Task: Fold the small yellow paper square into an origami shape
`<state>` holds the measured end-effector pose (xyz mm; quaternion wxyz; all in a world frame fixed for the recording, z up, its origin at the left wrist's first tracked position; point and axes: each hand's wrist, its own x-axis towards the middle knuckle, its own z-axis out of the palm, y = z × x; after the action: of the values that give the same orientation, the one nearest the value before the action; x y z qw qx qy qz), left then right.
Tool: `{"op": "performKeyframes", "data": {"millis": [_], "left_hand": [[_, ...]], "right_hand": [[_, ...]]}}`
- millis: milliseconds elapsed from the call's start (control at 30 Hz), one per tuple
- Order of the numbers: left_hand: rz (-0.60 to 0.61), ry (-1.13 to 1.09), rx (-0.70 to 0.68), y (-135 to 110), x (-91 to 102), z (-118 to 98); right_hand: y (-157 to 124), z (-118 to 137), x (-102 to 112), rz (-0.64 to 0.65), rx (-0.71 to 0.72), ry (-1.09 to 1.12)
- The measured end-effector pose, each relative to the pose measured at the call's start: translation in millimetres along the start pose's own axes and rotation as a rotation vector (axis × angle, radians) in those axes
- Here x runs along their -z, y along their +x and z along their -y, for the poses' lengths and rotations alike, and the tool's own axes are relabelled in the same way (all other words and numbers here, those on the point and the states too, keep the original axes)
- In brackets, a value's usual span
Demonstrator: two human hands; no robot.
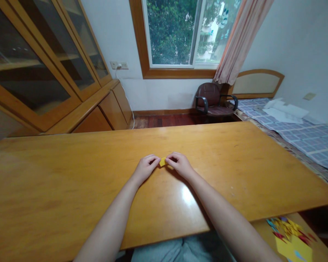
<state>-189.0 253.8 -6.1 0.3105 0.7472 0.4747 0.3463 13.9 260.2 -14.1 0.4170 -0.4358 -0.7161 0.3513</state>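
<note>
i read both hands as mid-fold on one small piece of yellow paper point(163, 162). the left hand point(145, 168) and right hand point(181, 165) meet near the middle of the counter point(71, 174), and each grip is closed on the paper, thumb and fingertips pinching it from either side. it is held just above or on the wood; i cannot tell which. the piece looks compact, so my guess is that some folds are already in, but i cannot say how many, or how many remain.

at the lower right, on a lower surface beside the counter, lies a heap of coloured paper pieces point(289, 233). they may be finished units or stock, and from here i cannot sort them out.

most of the yellow paper is hidden by the fingers, with only a small corner showing between the hands. its creases and shape are too small to read. the heap is cut off by the frame edge.
</note>
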Motion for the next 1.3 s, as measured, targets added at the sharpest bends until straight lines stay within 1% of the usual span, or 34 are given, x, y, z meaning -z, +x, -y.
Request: {"op": "performKeyframes", "data": {"millis": [400, 800, 1033, 1300], "left_hand": [[-0.047, -0.017, 0.025, -0.4, -2.1, 4.0], [-0.036, 0.017, 0.029, -0.2, -0.4, -2.1], [-0.028, 0.032, 0.001, -0.1, -1.4, -2.5], [-0.022, 0.025, 0.028, 2.2, -2.2, -3.3]], "right_hand": [[2.3, 1.6, -2.1, -0.018, -0.001, 0.006], [2.1, 0.2, -1.8, -0.022, 0.001, -0.015], [1.2, 0.1, -1.7, -0.023, -0.004, -0.032], [1.3, -2.7, -1.8, -0.018, -0.005, -0.01]]}}
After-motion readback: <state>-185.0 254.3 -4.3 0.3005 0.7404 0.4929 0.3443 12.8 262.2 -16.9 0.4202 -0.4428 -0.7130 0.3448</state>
